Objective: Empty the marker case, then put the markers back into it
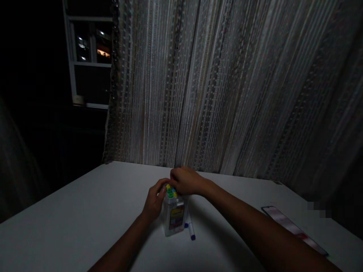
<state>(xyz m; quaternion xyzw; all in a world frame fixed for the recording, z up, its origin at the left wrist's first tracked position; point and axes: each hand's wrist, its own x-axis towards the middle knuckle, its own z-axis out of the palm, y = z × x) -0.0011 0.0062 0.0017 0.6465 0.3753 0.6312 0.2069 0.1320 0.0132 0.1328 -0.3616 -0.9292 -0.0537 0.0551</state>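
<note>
A clear plastic marker case (175, 217) stands upright on the white table (85, 223), with green and yellow marker caps (170, 192) showing at its top. My left hand (154, 202) is wrapped round the case's left side. Above the case's top sits my right hand (185, 180), fingers curled and closed over the caps; which marker they grip I cannot make out. A loose marker with a blue cap (191, 231) lies on the table against the case's right foot.
A long flat ruler-like strip (295, 229) lies on the table at the right. A striped curtain (227, 87) hangs behind the table's far edge. A dark window with a white frame (85, 60) is at the back left.
</note>
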